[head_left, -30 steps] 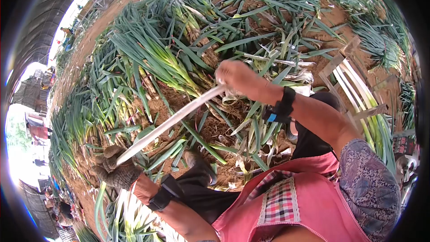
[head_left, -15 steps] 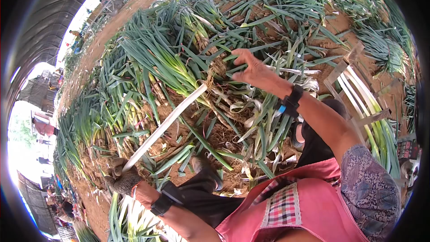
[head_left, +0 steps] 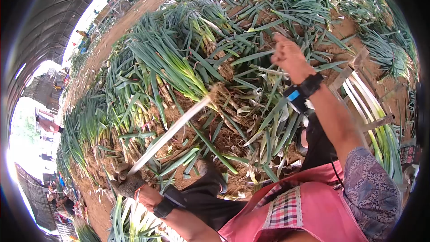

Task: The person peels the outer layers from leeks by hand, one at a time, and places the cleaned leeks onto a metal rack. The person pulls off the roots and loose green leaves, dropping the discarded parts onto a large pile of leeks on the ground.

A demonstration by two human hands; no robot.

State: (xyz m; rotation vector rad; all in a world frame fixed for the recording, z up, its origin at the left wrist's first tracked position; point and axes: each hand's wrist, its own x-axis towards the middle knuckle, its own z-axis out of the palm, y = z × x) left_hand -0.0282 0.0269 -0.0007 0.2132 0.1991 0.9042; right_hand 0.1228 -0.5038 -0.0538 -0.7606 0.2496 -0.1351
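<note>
A: What do our left fingers (head_left: 122, 168) have hold of?

B: We have them closed around the lower end of a white stalk (head_left: 172, 130), in the gloved left hand (head_left: 130, 184).

A: Which way does it point?

B: Its long axis slants up and rightward across the view, away from our body; the root end (head_left: 216, 93) is farthest from the glove, near the green bundle (head_left: 172, 65).

A: And our left arm?

B: We reach it forward and leftward from the pink apron (head_left: 322, 197), with a black band (head_left: 164, 208) on the wrist.

A: Our right hand (head_left: 289, 56)?

B: We hold it bare, well apart from the stalk, over loose leaves, its forearm running up and leftward from the patterned sleeve (head_left: 369, 183). The fingers look bent, but blur keeps us from telling how far open they are or whether they grip anything.

A: Beyond it?

B: Long stalks (head_left: 365, 103) lie in a wooden frame (head_left: 376, 123) at the right.
</note>
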